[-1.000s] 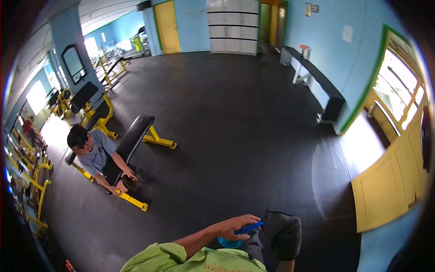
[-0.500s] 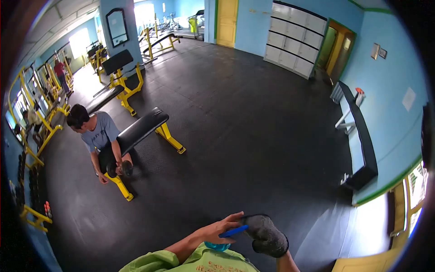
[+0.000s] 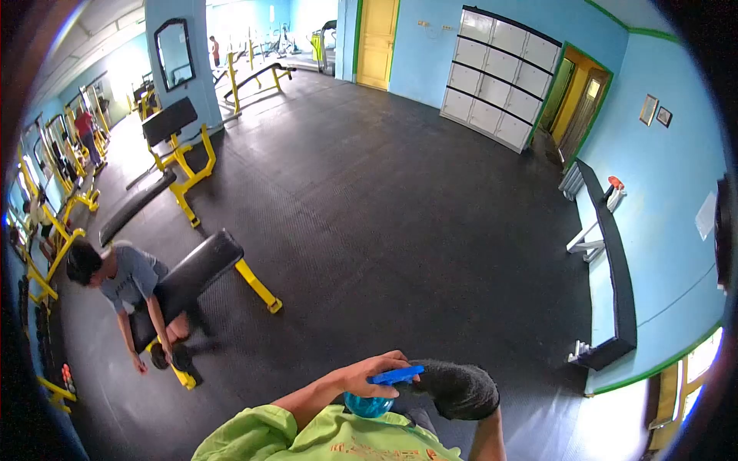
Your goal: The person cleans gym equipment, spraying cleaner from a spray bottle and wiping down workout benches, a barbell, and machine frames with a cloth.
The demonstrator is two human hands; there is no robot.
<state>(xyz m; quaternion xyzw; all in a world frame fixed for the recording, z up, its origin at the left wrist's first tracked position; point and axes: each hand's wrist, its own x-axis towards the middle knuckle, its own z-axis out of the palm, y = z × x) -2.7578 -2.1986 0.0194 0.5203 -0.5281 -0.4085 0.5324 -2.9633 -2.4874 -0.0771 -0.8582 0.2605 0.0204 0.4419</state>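
My left hand (image 3: pixel 370 374) is closed around a spray bottle with a blue trigger head (image 3: pixel 396 375) and a turquoise body (image 3: pixel 369 404), held close in front of my green shirt (image 3: pixel 330 438). My right hand is inside a dark grey fuzzy mitt (image 3: pixel 460 390), or a cloth wrapped like one; its fingers are hidden. The mitt lies just right of the trigger head, near my left fingertips. Whether the two touch is unclear.
A person (image 3: pixel 131 284) holding a dumbbell (image 3: pixel 181 357) sits at a black-padded bench (image 3: pixel 204 265) on the left. Yellow-framed machines (image 3: pixel 181 165) stand behind. White lockers (image 3: pixel 500 77) line the back wall. A long black-edged shelf (image 3: pixel 611 261) runs along the right wall.
My view has turned slightly right, so the bench and seated person appear farther left and lower. The mitt has shifted a little right; the spray bottle stays in my left hand.
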